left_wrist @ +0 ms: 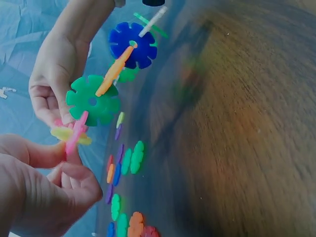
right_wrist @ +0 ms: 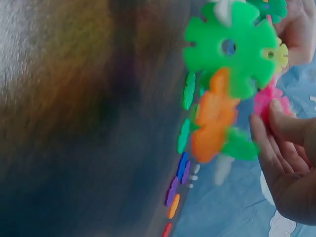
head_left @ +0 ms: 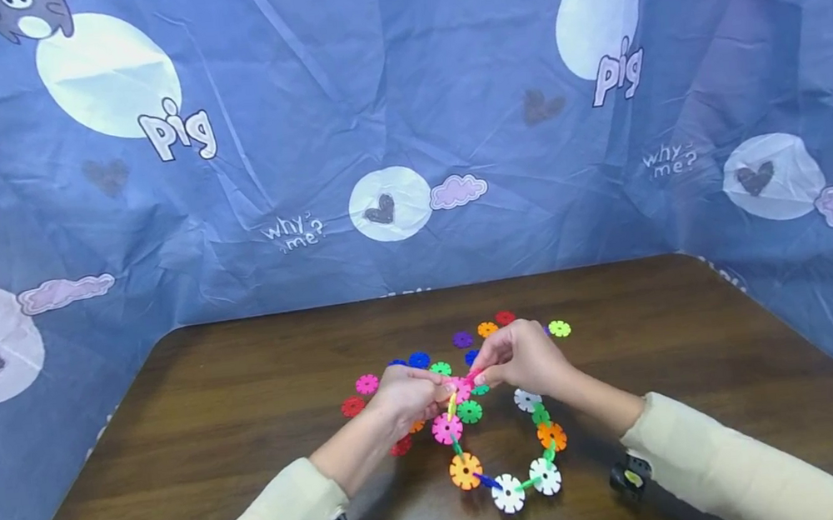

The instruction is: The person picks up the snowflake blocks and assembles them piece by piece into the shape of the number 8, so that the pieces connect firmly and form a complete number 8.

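Observation:
Chest-high over the table's middle, both hands meet at the top of a chain of slotted flower-shaped discs. My left hand (head_left: 405, 397) pinches a pink disc (head_left: 462, 388) there; a yellow disc (left_wrist: 59, 133) slots in close to its thumb. Between right thumb and fingers, my right hand (head_left: 530, 358) grips another pink disc (right_wrist: 269, 101), right against the left hand's one. Below hangs the chain in a U, with an orange disc (head_left: 465, 471), a white disc (head_left: 508, 494) and a second orange disc (head_left: 551, 436). A white disc (head_left: 527, 400) shows near the right wrist.
Loose discs lie on the brown table (head_left: 247, 377) behind and left of the hands, among them a red disc (head_left: 353, 407), a blue disc (head_left: 419, 361), a purple disc (head_left: 463, 339) and a lime disc (head_left: 559, 328). A blue printed cloth (head_left: 387, 112) hangs behind the table.

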A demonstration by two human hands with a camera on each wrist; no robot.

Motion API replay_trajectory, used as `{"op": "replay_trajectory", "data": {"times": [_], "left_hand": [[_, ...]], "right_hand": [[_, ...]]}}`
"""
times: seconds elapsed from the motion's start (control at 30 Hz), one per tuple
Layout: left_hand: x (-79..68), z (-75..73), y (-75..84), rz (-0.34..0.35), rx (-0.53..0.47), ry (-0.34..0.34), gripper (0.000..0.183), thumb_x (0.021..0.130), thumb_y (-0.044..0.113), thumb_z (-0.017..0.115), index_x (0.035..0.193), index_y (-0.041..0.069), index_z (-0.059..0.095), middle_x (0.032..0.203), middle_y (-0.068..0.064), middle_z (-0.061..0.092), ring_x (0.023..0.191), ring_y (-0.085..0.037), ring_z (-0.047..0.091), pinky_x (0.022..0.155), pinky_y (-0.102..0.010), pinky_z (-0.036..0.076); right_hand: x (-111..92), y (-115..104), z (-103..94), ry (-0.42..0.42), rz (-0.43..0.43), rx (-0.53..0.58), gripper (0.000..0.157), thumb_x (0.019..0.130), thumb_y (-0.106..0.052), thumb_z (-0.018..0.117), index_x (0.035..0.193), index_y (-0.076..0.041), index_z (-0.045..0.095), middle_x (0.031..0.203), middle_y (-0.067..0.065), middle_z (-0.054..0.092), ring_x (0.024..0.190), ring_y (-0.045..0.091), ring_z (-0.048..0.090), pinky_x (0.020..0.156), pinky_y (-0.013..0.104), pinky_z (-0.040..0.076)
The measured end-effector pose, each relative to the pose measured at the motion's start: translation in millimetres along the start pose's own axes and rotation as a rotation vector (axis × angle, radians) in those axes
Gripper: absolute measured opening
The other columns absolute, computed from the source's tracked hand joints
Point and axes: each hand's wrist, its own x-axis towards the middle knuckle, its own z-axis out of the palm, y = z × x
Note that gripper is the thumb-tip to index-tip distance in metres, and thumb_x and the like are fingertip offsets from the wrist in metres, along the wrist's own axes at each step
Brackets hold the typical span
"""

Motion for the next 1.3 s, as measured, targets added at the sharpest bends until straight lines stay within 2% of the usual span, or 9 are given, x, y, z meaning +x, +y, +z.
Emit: {"op": "replay_trajectory", "data": {"times": [0.17, 0.37, 0.5, 0.67, 0.77, 0.9, 1.0, 1.13, 1.3], "left_hand": [[0.3, -1.9, 1.7, -0.002, 0.003, -0.021, 0.015, 0.087, 0.001, 0.066, 0.099, -0.007, 0.072, 0.07, -0.002, 0.062, 0.06, -0.009, 0.053, 0.054, -0.016, 0.045], [4.1, -11.2, 4.7, -0.013, -0.051, -0.143, 0.019, 0.088, 0.002, 0.064, 0.104, -0.007, 0.067, 0.066, 0.001, 0.061, 0.061, -0.008, 0.054, 0.059, -0.017, 0.048], [6.2, -15.6, 4.4, -0.001, -0.047, -0.208, 0.02, 0.088, 0.003, 0.064, 0.105, -0.008, 0.065, 0.064, 0.003, 0.063, 0.061, -0.006, 0.056, 0.06, -0.016, 0.048], [7.1, -18.7, 1.8, 0.015, -0.06, -0.22, 0.025, 0.089, 0.004, 0.063, 0.11, -0.01, 0.064, 0.064, 0.004, 0.063, 0.061, -0.005, 0.056, 0.06, -0.016, 0.048], [7.1, -19.9, 1.4, 0.024, -0.096, -0.215, 0.028, 0.09, 0.004, 0.063, 0.114, -0.011, 0.063, 0.065, 0.004, 0.063, 0.062, -0.005, 0.057, 0.061, -0.016, 0.049], [7.0, -23.9, 0.7, 0.042, -0.104, -0.201, 0.029, 0.091, 0.004, 0.063, 0.116, -0.011, 0.062, 0.068, 0.004, 0.064, 0.064, -0.006, 0.057, 0.065, -0.018, 0.05], [7.2, -27.3, 0.0, 0.059, -0.097, -0.191, 0.029, 0.091, 0.003, 0.062, 0.117, -0.011, 0.062, 0.07, 0.004, 0.064, 0.064, -0.006, 0.057, 0.067, -0.019, 0.052], [8.8, -29.3, -0.3, 0.062, -0.101, -0.199, 0.03, 0.091, 0.001, 0.061, 0.118, -0.012, 0.061, 0.07, 0.004, 0.064, 0.064, -0.005, 0.057, 0.067, -0.019, 0.052], [9.7, -29.5, 0.9, 0.043, -0.089, -0.201, 0.029, 0.091, 0.001, 0.061, 0.117, -0.011, 0.062, 0.073, 0.003, 0.065, 0.066, -0.006, 0.059, 0.069, -0.02, 0.053]], "right_hand": [[1, -4, -0.9, 0.003, -0.026, -0.045, 0.007, 0.072, -0.007, 0.082, 0.074, -0.007, 0.075, 0.071, 0.007, 0.074, 0.059, 0.012, 0.068, 0.055, 0.02, 0.055], [7, -5, -5.3, 0.0, -0.045, -0.072, 0.01, 0.071, -0.012, 0.084, 0.077, -0.01, 0.077, 0.074, 0.005, 0.075, 0.065, 0.007, 0.07, 0.064, 0.018, 0.056], [11, -4, -9.1, -0.062, -0.08, -0.048, 0.011, 0.072, -0.012, 0.084, 0.078, -0.007, 0.076, 0.077, 0.007, 0.076, 0.069, 0.008, 0.071, 0.068, 0.017, 0.057], [21, 6, -23.8, -0.195, -0.08, 0.052, 0.018, 0.076, -0.008, 0.08, 0.091, 0.001, 0.074, 0.088, 0.017, 0.075, 0.078, 0.016, 0.073, 0.07, 0.022, 0.059], [29, 21, -40.9, -0.178, -0.034, 0.063, 0.022, 0.079, -0.005, 0.077, 0.097, 0.005, 0.072, 0.096, 0.022, 0.073, 0.084, 0.022, 0.074, 0.071, 0.023, 0.059], [36, 48, -63.9, -0.06, 0.05, -0.06, 0.025, 0.079, -0.006, 0.077, 0.101, 0.004, 0.071, 0.101, 0.022, 0.073, 0.088, 0.026, 0.073, 0.072, 0.024, 0.058], [38, 68, -75.1, -0.013, 0.114, -0.184, 0.03, 0.078, -0.009, 0.078, 0.105, 0.003, 0.071, 0.103, 0.02, 0.073, 0.091, 0.028, 0.073, 0.077, 0.03, 0.058], [38, 90, -82.8, -0.02, 0.205, -0.358, 0.033, 0.076, -0.011, 0.08, 0.105, 0.003, 0.07, 0.1, 0.019, 0.073, 0.09, 0.029, 0.07, 0.08, 0.035, 0.055], [36, 105, -86.1, -0.043, 0.31, -0.487, 0.028, 0.072, -0.011, 0.082, 0.095, 0.003, 0.072, 0.085, 0.015, 0.073, 0.076, 0.02, 0.066, 0.071, 0.029, 0.051]]}}
